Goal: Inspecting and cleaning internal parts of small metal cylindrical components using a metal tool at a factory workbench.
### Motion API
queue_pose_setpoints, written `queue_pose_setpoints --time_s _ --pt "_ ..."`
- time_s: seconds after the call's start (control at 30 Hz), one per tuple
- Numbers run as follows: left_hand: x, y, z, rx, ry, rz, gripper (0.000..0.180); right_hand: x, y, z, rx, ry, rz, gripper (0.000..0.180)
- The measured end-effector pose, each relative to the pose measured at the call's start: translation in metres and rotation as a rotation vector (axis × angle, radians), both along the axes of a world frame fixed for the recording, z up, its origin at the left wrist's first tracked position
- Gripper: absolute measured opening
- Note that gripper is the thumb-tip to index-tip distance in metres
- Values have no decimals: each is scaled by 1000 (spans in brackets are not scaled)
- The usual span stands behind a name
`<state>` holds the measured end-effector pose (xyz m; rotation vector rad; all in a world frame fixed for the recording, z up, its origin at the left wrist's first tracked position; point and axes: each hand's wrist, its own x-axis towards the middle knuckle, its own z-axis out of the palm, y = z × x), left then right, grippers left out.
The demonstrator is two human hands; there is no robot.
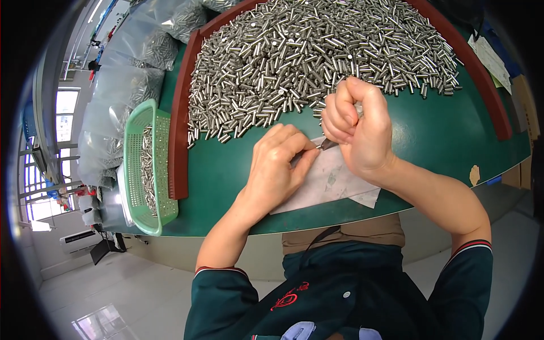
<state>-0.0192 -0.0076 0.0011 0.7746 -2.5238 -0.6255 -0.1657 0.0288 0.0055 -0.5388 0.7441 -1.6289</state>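
Over the near middle of the table, my left hand (pixel 276 164) is closed, with thumb and forefinger pinching a small metal pin (pixel 318 147). My right hand (pixel 365 127) is curled into a fist around a slim tool. Only the tool's dark tip (pixel 328 144) shows below the fingers, close to the pin's end; its handle is hidden, so its kind is unclear. A pale, stained cloth or paper sheet (pixel 326 184) lies under both hands. Just beyond them spreads a large heap of short metal pins (pixel 294 62).
Dark red rails (pixel 180 124) border the heap on the green table (pixel 430 136). At the left stands a green plastic basket (pixel 168 181) holding more pins. Clear bags of metal parts (pixel 127 85) line the far left. Papers (pixel 490 59) lie beyond the right rail.
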Motion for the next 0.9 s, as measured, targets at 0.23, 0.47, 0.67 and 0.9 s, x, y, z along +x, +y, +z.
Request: queue_pose_setpoints --time_s 0.23,0.47,0.67,0.9 --pt "-1 0 -1 77 41 5 11 7 0 -2 -71 25 -30 33" --pt "-3 1 3 78 44 5 11 19 1 0 -146 282 -112 38" --pt "-4 3 -3 48 45 21 11 6 -5 -1 -24 64 -37 37" --pt "-5 7 1 9 21 31 10 -15 -10 9 -142 -74 -136 34"
